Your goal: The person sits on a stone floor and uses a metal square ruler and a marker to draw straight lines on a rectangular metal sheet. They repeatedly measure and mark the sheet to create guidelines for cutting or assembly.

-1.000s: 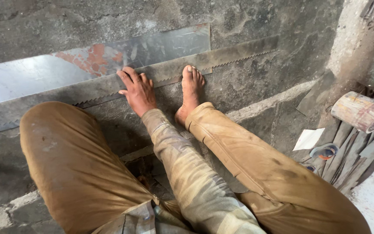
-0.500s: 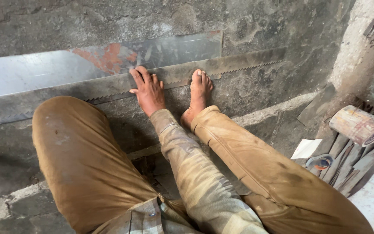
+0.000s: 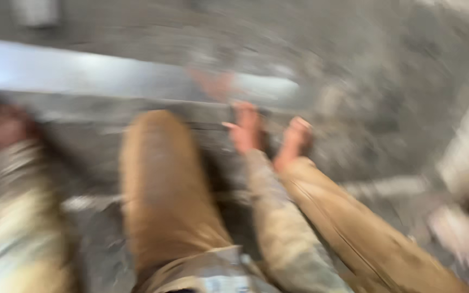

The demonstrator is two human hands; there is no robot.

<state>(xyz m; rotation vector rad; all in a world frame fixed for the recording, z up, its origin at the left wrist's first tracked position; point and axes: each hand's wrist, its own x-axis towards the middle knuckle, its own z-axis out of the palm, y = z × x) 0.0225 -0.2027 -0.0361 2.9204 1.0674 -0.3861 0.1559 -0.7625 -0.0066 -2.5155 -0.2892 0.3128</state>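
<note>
Now blurred, view swung left, right hand [image 3: 245, 130] fingers spread on saw blade [image 3: 109, 78], left hand [image 3: 1, 122] newly visible, grip unclear.

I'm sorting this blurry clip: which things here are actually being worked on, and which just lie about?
In hand:
- long flat grey metal strip, lying on the floor
- right hand, resting at the strip's edge
- left hand, at the strip's left end; grip too blurred to tell

Lying about:
- pale blurred object, lower right
- grey concrete floor

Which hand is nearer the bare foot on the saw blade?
Right. The right hand lies just beside the foot on the blade. The left hand is far off at the blurred frame edge.
</note>
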